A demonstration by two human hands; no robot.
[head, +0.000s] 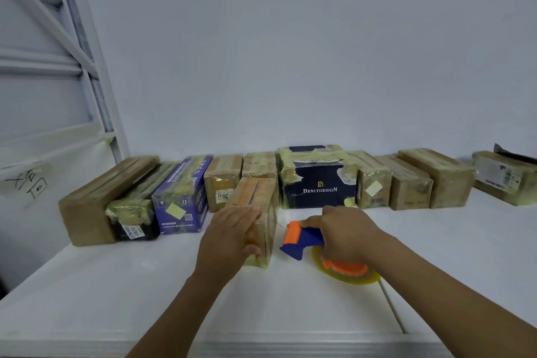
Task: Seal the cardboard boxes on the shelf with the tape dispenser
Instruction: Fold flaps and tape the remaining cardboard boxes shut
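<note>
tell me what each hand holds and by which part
Right hand grips the tape dispenser by its handle; left hand holds the cardboard box at its near end.

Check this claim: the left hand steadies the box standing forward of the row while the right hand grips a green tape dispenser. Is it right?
No. In the head view the tape dispenser in the right hand is blue and orange, not green; the left hand does steady the forward box.
</note>
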